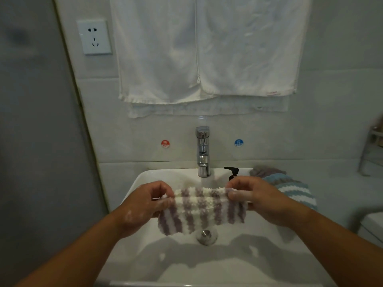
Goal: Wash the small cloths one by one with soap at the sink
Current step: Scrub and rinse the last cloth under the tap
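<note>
Suds [129, 216] cling to the wrist below the left hand [145, 204], low in the frame over the white sink [143, 175]. Just past the drain plug [206, 236], dead centre, hangs the cloth [205, 212]: fluffy, purple-and-white stripes, folded over along its top edge and stretched flat between both hands above the basin. The left hand pinches its left end with curled fingers, and the right hand [261, 201] grips the right end the same way. Behind them is the chrome tap [203, 152], with a black soap pump [232, 172] beside it. Right of centre, a heap of blue-and-white striped cloths [294, 189] sits by the sink. White towels [207, 48] hang up top, with a socket [94, 37] upper left.
</note>
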{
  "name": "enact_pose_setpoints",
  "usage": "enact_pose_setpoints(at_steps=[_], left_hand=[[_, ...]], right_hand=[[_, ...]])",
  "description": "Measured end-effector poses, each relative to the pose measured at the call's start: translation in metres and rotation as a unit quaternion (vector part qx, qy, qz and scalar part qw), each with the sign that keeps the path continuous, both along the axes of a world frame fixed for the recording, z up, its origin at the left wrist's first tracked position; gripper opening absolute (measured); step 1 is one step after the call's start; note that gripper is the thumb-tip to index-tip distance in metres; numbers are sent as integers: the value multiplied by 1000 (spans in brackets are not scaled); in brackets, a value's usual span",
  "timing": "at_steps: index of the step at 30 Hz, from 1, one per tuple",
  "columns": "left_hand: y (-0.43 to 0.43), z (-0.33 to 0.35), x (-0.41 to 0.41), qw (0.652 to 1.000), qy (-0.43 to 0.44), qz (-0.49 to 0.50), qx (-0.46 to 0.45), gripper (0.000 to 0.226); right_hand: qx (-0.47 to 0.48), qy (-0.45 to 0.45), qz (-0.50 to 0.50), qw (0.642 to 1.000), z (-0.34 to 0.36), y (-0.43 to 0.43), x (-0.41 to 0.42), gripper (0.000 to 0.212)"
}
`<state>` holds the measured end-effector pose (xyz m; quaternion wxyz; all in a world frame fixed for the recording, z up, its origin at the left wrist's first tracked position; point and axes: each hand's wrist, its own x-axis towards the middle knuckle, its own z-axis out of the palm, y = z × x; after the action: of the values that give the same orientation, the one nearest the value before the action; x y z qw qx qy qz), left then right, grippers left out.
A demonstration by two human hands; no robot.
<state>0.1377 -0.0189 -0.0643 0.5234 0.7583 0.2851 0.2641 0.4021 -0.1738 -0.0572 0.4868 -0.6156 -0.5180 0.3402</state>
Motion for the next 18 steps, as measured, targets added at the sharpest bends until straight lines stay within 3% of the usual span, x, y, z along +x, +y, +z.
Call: enact_pose_setpoints(at_steps=[7, 12, 14, 18], left_hand=[[9, -3, -2, 997, 18, 65, 32, 9], [8, -12, 9, 991, -6, 135, -9, 5], [1, -15, 21, 987, -21, 156, -18, 7], [-27, -19, 54, 988, -59, 141, -19, 13]], right_hand=[[-47, -48, -107, 992, 0, 3, 6, 9], [-69, -82, -165, 980, -7, 12, -1, 21], [-67, -64, -177, 980, -9, 20, -14, 30], [-54, 51, -151, 986, -12, 35, -54, 26]])
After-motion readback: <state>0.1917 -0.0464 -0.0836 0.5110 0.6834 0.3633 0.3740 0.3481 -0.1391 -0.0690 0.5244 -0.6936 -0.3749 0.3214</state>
